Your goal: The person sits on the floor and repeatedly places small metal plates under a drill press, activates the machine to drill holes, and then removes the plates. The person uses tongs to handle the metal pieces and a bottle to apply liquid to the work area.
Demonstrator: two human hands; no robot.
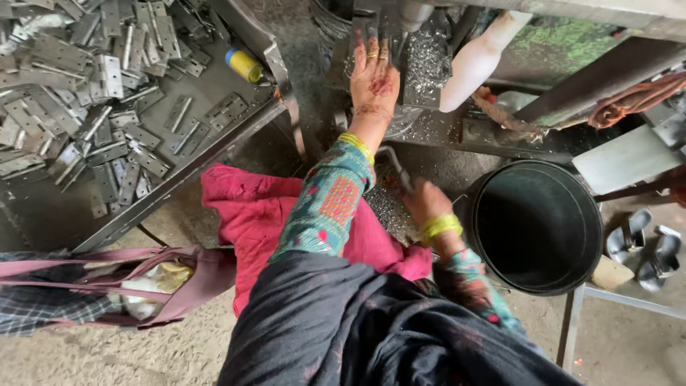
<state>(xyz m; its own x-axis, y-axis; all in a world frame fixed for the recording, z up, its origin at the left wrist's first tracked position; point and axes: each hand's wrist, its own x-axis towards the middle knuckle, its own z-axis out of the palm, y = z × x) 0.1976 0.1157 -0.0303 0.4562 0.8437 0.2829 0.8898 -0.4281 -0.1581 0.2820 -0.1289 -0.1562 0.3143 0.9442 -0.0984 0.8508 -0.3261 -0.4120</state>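
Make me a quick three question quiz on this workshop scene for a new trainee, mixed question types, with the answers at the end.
1. True or false: the left hand lies flat, fingers spread, on the machine bed.
2. What does the right hand grip? A) a bent metal handle B) a yellow spool C) a sandal
3. Fill in: the tray at upper left holds a pile of metal ______.

Key: 1 true. 2 A, the bent metal handle. 3 hinges.
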